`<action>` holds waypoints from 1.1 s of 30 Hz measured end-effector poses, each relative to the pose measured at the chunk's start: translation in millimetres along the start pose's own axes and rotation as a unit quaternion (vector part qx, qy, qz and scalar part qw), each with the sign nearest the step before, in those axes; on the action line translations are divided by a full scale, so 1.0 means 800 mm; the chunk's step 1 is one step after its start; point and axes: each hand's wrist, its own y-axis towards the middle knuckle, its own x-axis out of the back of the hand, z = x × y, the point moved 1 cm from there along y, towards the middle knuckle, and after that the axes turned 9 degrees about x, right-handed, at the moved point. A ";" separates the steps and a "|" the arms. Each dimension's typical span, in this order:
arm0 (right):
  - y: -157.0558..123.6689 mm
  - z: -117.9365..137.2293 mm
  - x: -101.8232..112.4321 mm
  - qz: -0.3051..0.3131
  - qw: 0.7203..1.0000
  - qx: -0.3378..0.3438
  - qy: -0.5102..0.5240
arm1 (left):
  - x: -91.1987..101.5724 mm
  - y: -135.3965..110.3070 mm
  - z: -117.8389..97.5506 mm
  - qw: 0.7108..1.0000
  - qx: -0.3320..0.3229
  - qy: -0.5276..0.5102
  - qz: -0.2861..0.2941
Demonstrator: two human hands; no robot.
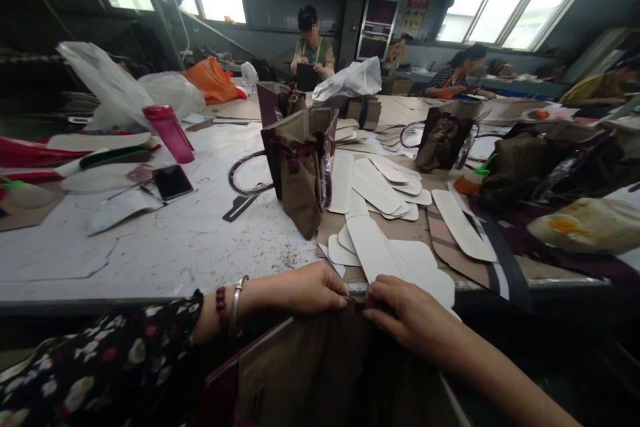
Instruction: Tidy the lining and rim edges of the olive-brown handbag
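My left hand (305,288) and my right hand (400,310) meet at the table's near edge. Both are closed, pinching the top edge of a brown paper bag (330,367) that stands in front of me, below the table edge. The fingertips nearly touch each other at the bag's rim. Just beyond my right hand lies a stack of white oblong card inserts (395,257). My left wrist carries a bead bracelet and a metal bangle (235,303).
A finished brown bag (300,160) with handles stands mid-table, another (443,140) farther right. More white inserts (385,187) are spread about. A phone (173,181) and pink bottle (169,133) sit left. Dark bags (540,160) pile right. Other people work at the far end.
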 end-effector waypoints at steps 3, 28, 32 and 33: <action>0.001 0.001 -0.002 -0.004 1.000 -0.010 -0.011 | 0.000 -0.001 -0.001 1.000 -0.007 0.013 0.009; -0.042 -0.011 0.006 0.034 0.967 -0.195 0.161 | 0.003 -0.013 -0.025 0.998 0.062 0.009 0.015; -0.044 -0.008 0.005 0.039 0.962 -0.126 0.239 | 0.003 -0.008 -0.024 0.998 0.044 0.048 -0.010; -0.045 -0.007 0.006 0.039 0.960 -0.123 0.247 | 0.002 -0.008 -0.024 0.998 0.030 0.051 -0.012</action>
